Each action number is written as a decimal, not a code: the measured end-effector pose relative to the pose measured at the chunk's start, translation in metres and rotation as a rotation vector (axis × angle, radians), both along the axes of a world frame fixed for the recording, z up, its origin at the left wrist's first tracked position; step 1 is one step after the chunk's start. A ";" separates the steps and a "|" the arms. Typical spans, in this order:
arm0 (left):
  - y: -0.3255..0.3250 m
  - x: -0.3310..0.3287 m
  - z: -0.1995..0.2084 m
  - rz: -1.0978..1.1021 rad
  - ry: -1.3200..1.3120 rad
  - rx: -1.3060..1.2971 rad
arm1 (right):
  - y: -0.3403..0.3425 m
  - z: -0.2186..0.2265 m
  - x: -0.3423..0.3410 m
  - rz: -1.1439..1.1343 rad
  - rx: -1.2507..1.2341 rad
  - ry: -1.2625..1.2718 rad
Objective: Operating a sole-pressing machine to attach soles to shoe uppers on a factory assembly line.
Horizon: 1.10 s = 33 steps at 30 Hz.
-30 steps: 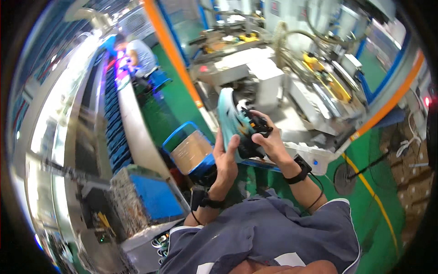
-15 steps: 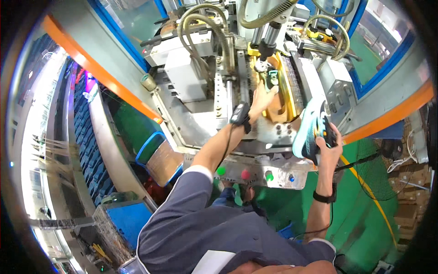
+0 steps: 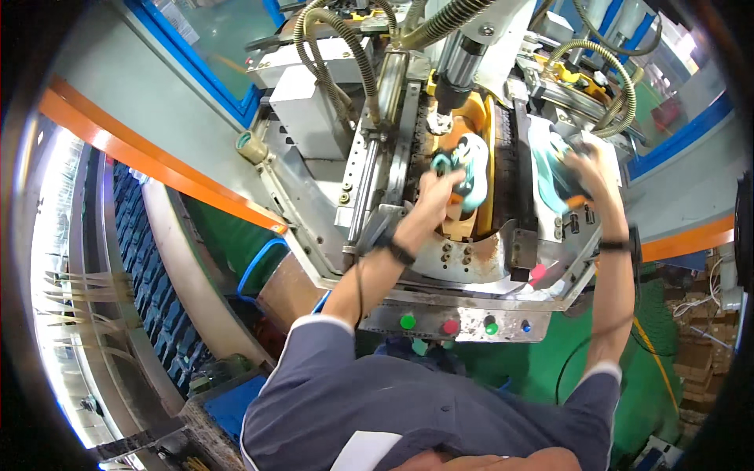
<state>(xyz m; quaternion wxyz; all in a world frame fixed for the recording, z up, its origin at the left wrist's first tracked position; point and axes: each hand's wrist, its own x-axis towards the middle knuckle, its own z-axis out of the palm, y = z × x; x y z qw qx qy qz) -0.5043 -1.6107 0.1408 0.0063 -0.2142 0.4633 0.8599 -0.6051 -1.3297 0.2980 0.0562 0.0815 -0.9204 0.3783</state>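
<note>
Inside the machine's yellow cradle [image 3: 488, 208], my left hand [image 3: 434, 195] is closed on a teal and white sports shoe [image 3: 474, 174]. The shoe lies tilted, its sole side partly showing, just below the dark press cylinder [image 3: 455, 78]. To the right, my right hand [image 3: 594, 171] grips a second teal shoe [image 3: 547, 169] with a dark upper. That shoe is held over the light plate beside the cradle and is smeared by motion. The fingers of my right hand are partly blurred.
A front panel with coloured buttons [image 3: 449, 326] runs along the machine's near edge. Ribbed hoses [image 3: 357, 55] arch above the left side. Orange-edged guards [image 3: 165, 177] flank both sides. A conveyor with blue textured pieces [image 3: 153, 259] lies far left.
My right hand has carried its shoe forward and right, over the machine's right side. The shoe at my left hand now shows more fully, clear of the cylinder. The view has shifted.
</note>
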 end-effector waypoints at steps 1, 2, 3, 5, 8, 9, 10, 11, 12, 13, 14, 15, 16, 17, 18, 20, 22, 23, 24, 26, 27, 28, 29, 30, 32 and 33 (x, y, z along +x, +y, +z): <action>-0.013 0.046 0.027 0.011 -0.013 -0.042 | -0.056 0.028 0.001 -0.015 0.132 -0.196; -0.024 0.087 0.039 0.024 0.022 -0.025 | -0.086 0.023 -0.012 0.157 0.076 -0.151; -0.033 0.125 0.050 0.034 0.057 -0.006 | -0.118 0.018 -0.035 0.206 0.274 -0.305; -0.048 0.203 0.083 0.049 -0.028 0.002 | -0.175 -0.022 -0.052 0.211 0.311 -0.292; -0.055 0.296 0.094 0.174 -0.040 -0.094 | -0.185 -0.127 -0.104 0.324 0.409 -0.091; -0.056 0.326 0.103 0.259 -0.054 -0.108 | -0.202 -0.149 -0.098 0.273 0.380 -0.027; -0.056 0.356 0.102 0.333 -0.078 -0.148 | -0.213 -0.166 -0.093 0.210 0.352 0.038; -0.054 0.381 0.098 0.404 -0.094 -0.183 | -0.209 -0.198 -0.096 0.162 0.411 0.197; -0.047 0.403 0.104 0.500 -0.108 -0.155 | -0.230 -0.195 -0.079 0.076 0.389 0.160; -0.040 0.418 0.111 0.594 -0.119 -0.125 | -0.248 -0.189 -0.066 -0.012 0.371 0.122; -0.031 0.426 0.114 0.696 -0.107 -0.101 | -0.246 -0.189 -0.069 -0.004 0.403 0.117; -0.024 0.442 0.107 0.762 -0.142 -0.092 | -0.239 -0.199 -0.079 0.131 0.382 0.132; -0.015 0.449 0.100 0.821 -0.113 -0.055 | -0.220 -0.205 -0.091 0.153 0.412 0.179; -0.006 0.447 0.095 0.896 -0.086 -0.025 | -0.220 -0.211 -0.093 0.188 0.435 0.227; 0.007 0.456 0.090 0.957 -0.120 -0.036 | -0.235 -0.192 -0.053 0.322 0.275 0.658; 0.030 0.456 0.085 1.036 -0.102 -0.017 | -0.226 -0.117 0.085 0.549 0.063 0.469; 0.050 0.474 0.053 1.111 -0.084 -0.040 | -0.216 -0.100 0.207 0.721 0.206 0.107; 0.063 0.482 0.038 1.132 -0.146 -0.014 | -0.203 -0.130 0.248 0.936 -0.001 0.285; 0.072 0.486 0.035 1.141 -0.206 0.091 | -0.200 -0.157 0.278 1.050 -0.008 0.253; 0.092 0.496 0.027 1.193 -0.302 -0.008 | -0.194 -0.214 0.322 1.191 0.060 0.200; 0.101 0.504 0.027 1.152 -0.443 -0.089 | -0.193 -0.245 0.325 1.208 0.140 0.207; 0.113 0.514 0.028 1.180 -0.414 -0.023 | -0.192 -0.266 0.329 1.240 0.160 0.169; 0.123 0.521 0.029 1.197 -0.374 0.036 | -0.193 -0.282 0.328 1.261 0.184 0.134; 0.136 0.531 0.024 1.262 -0.362 0.053 | -0.193 -0.299 0.323 1.300 0.176 0.172; 0.156 0.553 0.014 1.353 -0.323 0.102 | -0.190 -0.307 0.322 1.330 0.187 0.213; 0.163 0.562 0.018 1.450 -0.308 0.121 | -0.190 -0.306 0.321 1.326 0.201 0.222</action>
